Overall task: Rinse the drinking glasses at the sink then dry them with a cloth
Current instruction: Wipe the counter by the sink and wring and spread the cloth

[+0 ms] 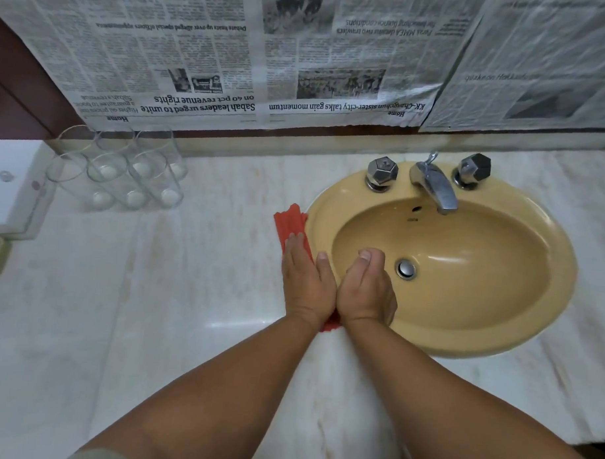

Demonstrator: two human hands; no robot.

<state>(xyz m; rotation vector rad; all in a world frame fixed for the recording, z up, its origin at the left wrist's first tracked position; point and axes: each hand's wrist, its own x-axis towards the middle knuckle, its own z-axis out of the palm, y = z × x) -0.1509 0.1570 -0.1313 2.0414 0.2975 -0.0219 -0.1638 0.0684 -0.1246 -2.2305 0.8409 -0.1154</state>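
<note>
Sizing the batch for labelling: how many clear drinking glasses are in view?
6 clear drinking glasses, clustered on the marble counter left of the yellow sink: three in a back row, three in front. Transparent overlap could hide another.

Sheets of newspaper covered the wall behind the counter, their print upside down, with 1 sheet at the right overlapping the rest at a tilt. A dark reddish-brown wood panel showed to their left. Below ran a pale stone upstand, then a cream marble countertop with faint beige veins, dully reflecting soft light. A white tray lay at its left edge.
</note>
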